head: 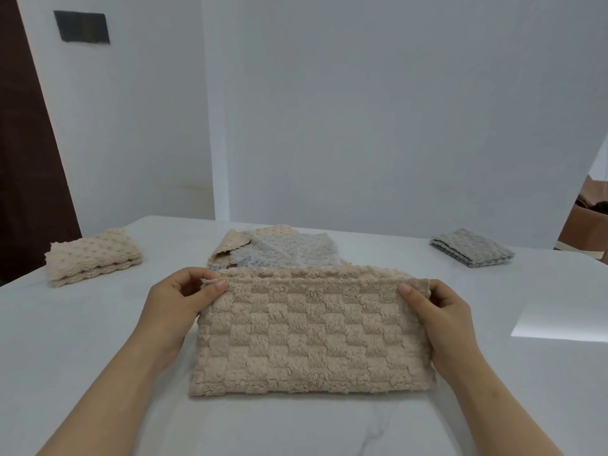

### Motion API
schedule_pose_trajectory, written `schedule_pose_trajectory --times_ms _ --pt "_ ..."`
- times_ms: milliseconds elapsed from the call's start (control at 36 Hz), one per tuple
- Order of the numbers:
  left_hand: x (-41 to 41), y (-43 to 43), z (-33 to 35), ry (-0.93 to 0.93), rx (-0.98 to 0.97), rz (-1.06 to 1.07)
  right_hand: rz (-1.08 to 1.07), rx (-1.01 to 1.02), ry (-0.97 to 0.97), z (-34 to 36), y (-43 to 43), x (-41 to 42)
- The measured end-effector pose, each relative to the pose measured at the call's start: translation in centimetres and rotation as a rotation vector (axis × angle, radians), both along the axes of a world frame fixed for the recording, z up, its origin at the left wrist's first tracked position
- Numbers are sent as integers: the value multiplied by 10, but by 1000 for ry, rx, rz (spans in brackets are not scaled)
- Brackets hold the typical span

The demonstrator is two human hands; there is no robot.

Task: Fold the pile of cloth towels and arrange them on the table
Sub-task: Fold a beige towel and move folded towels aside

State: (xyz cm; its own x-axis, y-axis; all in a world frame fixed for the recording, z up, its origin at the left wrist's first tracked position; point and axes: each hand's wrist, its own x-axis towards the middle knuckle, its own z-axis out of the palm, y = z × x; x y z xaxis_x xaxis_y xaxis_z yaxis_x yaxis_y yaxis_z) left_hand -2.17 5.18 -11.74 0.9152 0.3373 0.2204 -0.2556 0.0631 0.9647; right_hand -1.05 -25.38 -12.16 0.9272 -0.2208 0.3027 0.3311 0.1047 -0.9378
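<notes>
Left hand (179,299) and right hand (437,307) each pinch a far corner of the beige towel (312,334), folded near on the table (82,340). The pile (279,250) lies just beyond; folded stacks far left (92,256) and far right (472,246).

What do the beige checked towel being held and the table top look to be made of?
Checked towel: looks like soft fleece or terry, matte; fuzzy raised pile in woven-looking blocks. Fibre cannot be told.
Table top: hard, smooth, white, slightly glossy; a bright reflection at right and faint grey veining near the front suggest marble or a marble-look slab.
</notes>
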Motion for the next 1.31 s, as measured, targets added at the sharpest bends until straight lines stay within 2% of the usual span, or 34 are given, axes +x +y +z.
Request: schedule_pose_trajectory --times_ms 111,167,333,444,528,611,778,917,1083,1167,1250,1306 --pt "0 1 -3 -33 76 58 7 -2 -1 1 0 0" --pt "1 1 -9 7 131 68 7 -31 16 -2 1 1" --pt "6 0 -24 242 244 -9 1 -245 142 -19 1 4" --pt "6 -1 -21 300 299 -107 21 -414 210 -21 2 6" --pt "5 -2 -20 297 379 -59 -8 -491 196 -21 4 7" --pt "7 0 -21 236 466 20 -57 -496 136 -19 4 7" --pt "3 -7 -15 97 383 40 -63 -411 -39 -8 5 6" --pt "-3 -6 -6 71 324 39 -7 -312 -44 -3 5 4" --pt "-13 -5 10 211 173 -104 169 -88 144 8 -5 -9" --pt "-17 -6 5 322 142 -167 207 -104 205 7 -9 -13" --pt "-17 -5 -6 435 261 -201 164 -236 228 -3 -8 -16" --pt "-14 -1 -12 475 452 -205 118 -389 215 -11 -8 -17"
